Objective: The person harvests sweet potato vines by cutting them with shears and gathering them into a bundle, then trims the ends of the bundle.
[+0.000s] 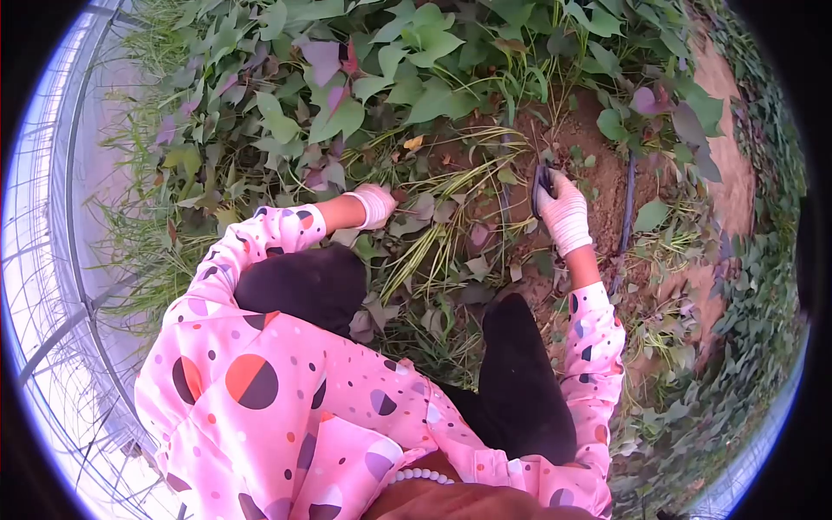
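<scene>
Both hands wear pale gloves. My left hand (pixel 375 206) is closed low among the vines, beside a bundle of cut green stems (pixel 446 217); what its fingers hold, if anything, is hidden by leaves. My right hand (pixel 563 212) is wrapped round the dark handles of a cutting tool (pixel 542 192), over bare brown soil (pixel 589 130). The tool's blades are hard to make out. Loose stems and wilted leaves lie between the two hands.
Dense leafy vines (pixel 433 43) spread ahead. A dark hose (pixel 627 208) runs along the soil right of my right hand. My bent knees (pixel 303 286) frame the near ground. Grass and a clear plastic wall with metal framing (pixel 74 173) stand at the left.
</scene>
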`<state>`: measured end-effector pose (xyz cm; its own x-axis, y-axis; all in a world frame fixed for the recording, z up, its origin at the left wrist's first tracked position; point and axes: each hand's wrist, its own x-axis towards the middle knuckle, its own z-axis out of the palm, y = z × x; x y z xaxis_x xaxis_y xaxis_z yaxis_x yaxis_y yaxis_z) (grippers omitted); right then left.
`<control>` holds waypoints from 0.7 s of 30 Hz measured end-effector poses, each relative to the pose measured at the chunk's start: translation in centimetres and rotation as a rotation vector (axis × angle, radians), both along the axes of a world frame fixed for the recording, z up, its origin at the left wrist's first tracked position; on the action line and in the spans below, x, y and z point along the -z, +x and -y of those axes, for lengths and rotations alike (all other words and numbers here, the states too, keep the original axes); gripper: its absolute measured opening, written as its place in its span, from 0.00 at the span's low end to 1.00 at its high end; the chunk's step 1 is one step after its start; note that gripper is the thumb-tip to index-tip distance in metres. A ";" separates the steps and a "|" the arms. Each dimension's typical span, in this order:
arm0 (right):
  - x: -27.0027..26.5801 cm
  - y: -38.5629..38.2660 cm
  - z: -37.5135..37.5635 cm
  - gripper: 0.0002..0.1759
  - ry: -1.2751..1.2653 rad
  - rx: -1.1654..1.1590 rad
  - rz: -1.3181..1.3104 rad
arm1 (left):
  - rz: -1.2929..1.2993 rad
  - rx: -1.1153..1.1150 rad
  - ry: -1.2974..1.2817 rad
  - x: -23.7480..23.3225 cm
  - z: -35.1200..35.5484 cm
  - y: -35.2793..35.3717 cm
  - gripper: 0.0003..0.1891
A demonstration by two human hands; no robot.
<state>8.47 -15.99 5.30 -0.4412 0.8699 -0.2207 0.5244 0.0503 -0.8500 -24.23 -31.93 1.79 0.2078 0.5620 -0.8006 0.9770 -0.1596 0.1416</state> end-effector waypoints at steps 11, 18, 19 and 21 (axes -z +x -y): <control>7.4 -5.1 -0.8 0.24 -0.002 -0.465 0.822 | 0.081 0.124 0.465 -9.2 -5.4 3.9 0.11; 0.1 -7.6 -3.6 0.20 0.278 -0.472 0.807 | 0.168 -0.453 0.728 -2.7 -13.1 -0.5 0.13; -0.5 -8.6 -4.7 0.21 0.312 -0.564 0.800 | 0.166 -0.454 0.731 -1.3 -12.5 -1.4 0.13; -1.8 -11.0 -7.3 0.23 0.333 -0.620 0.805 | -0.183 -0.148 0.662 0.4 -11.9 -3.2 0.15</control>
